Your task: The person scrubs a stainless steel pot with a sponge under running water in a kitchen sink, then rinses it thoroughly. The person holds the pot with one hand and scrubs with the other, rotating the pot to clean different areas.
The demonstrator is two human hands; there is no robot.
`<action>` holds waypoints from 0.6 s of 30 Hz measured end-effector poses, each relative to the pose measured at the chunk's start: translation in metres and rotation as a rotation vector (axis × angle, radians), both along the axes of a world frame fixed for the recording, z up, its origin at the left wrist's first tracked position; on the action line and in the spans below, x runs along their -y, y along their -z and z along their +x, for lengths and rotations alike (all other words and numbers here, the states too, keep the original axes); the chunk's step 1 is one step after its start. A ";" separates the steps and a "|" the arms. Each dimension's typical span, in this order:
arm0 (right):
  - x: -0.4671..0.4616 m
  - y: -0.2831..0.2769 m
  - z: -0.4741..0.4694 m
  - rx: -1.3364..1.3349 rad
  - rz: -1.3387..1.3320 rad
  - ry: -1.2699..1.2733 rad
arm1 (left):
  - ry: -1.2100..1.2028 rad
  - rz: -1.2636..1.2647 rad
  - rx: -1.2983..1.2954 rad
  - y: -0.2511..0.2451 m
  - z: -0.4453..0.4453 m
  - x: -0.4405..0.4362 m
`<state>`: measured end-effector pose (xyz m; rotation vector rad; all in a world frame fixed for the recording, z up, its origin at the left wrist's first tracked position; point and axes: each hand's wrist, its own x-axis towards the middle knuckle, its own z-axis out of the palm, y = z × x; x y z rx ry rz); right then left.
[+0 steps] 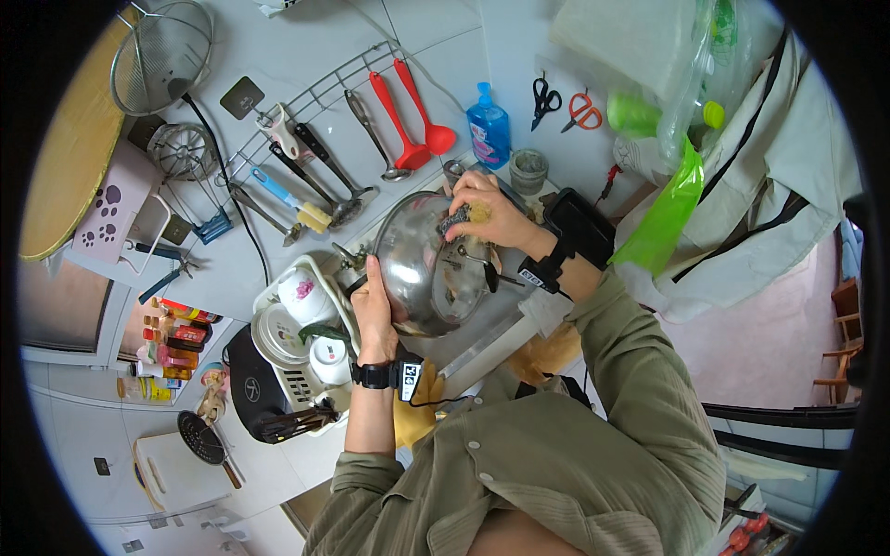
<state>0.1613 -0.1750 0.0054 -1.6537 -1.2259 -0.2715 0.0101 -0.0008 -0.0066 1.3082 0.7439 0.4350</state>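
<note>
A shiny round metal pot (411, 254) is held tilted over the sink (497, 316). My left hand (374, 313) grips its near-left edge, with the thumb laid along the metal. In my right hand (490, 212) is a scrubbing sponge (478, 210), dark grey on one side and yellowish on the other, pressed near the pot's upper right side. A bent metal handle with a black end (491, 275) shows at the pot's right. The pot hides much of the basin and the tap.
Left of the sink stands a white dish rack (286, 379) with bowls and plates. A blue soap bottle (489, 132) and a grey cup (528, 172) stand behind it. Ladles and red utensils (403, 128) hang from a wall rack. A green plastic bag (660, 215) hangs at right.
</note>
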 end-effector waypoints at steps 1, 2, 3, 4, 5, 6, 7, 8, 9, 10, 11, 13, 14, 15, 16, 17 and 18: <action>-0.001 -0.001 0.000 0.001 0.074 0.026 | 0.010 -0.008 0.011 0.001 0.000 0.000; -0.002 -0.002 0.001 0.124 -0.014 -0.049 | 0.029 -0.039 0.008 0.002 0.000 -0.001; -0.003 -0.003 0.001 0.257 -0.088 -0.135 | 0.013 -0.047 -0.016 0.004 0.000 0.000; -0.004 -0.004 0.002 0.210 -0.128 -0.222 | 0.008 -0.058 -0.020 0.005 0.000 0.000; -0.004 -0.005 0.002 0.154 -0.065 -0.139 | 0.009 -0.081 -0.007 0.006 0.000 -0.001; -0.005 -0.006 0.002 0.120 -0.030 -0.086 | 0.001 -0.058 -0.023 0.006 0.001 -0.001; -0.006 -0.006 0.003 0.071 0.044 -0.033 | -0.004 -0.052 -0.019 0.007 0.001 -0.001; -0.006 -0.006 0.003 0.058 0.072 0.003 | -0.010 -0.046 -0.011 0.007 0.002 -0.001; -0.007 -0.005 0.004 0.136 -0.002 -0.078 | -0.015 -0.039 -0.003 0.007 0.002 -0.001; -0.008 -0.005 0.004 0.203 -0.055 -0.155 | -0.022 -0.031 0.001 0.007 0.003 -0.001; -0.009 -0.004 0.004 0.278 -0.123 -0.242 | 0.019 -0.030 0.039 0.007 0.003 -0.002; -0.012 -0.002 0.004 0.186 -0.074 -0.157 | 0.003 -0.043 -0.034 0.007 0.004 -0.003; -0.013 -0.001 0.005 0.117 -0.051 -0.094 | -0.015 -0.051 -0.043 0.006 0.004 -0.004; -0.015 0.000 0.004 0.032 -0.002 -0.019 | 0.009 -0.045 -0.041 0.006 0.003 -0.006; -0.016 0.000 0.005 0.040 -0.026 -0.001 | 0.008 -0.038 -0.038 0.006 0.004 -0.007; -0.017 0.001 0.004 0.142 -0.064 -0.106 | 0.002 -0.027 -0.023 0.007 0.004 -0.008; -0.017 0.002 0.005 0.220 -0.096 -0.182 | 0.000 -0.030 -0.034 0.008 0.005 -0.009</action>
